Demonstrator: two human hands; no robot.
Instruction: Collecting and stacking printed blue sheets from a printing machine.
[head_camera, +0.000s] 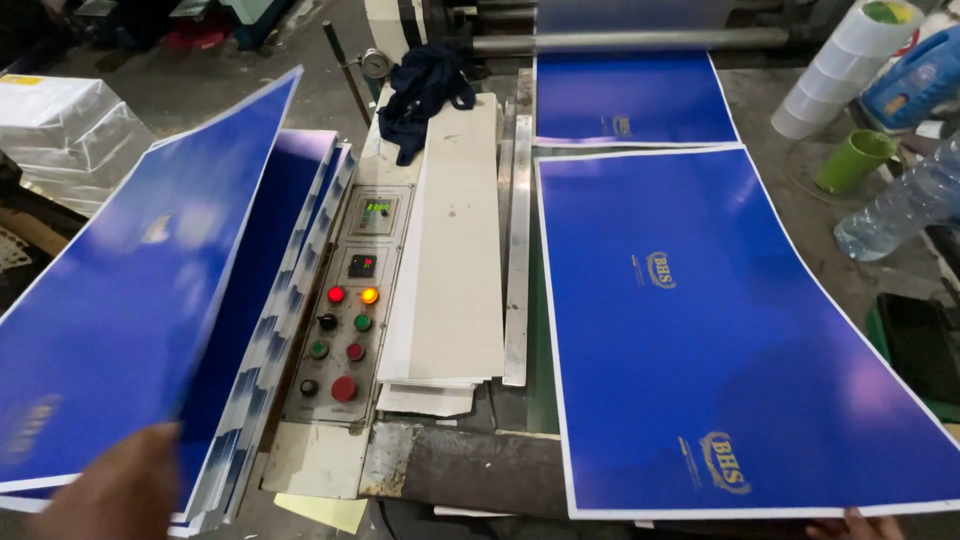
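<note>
Left hand, at 7 o'clock, lifts a blue sheet off the stack; finger grip blurred, cannot tell. Right hand, at 5 o'clock, fingertips rest on the flat sheet. Advise lifting clear of the control panel, edges square.

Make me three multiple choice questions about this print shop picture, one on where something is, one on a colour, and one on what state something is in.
1. Where does the dark cloth lie?
A. on the machine top above the control panel
B. on the floor
C. inside the green cup

2. What colour is the big sheet on the table?
A. red
B. blue with a white edge
C. plain grey

3. What is the left hand doing?
A. resting flat on the panel
B. gripping the bottle
C. lifting a blue sheet off the stack

Answers: 1 A, it is draped near the gauge; 2 B, white borders show; 3 C, the sheet is raised and blurred.
</note>
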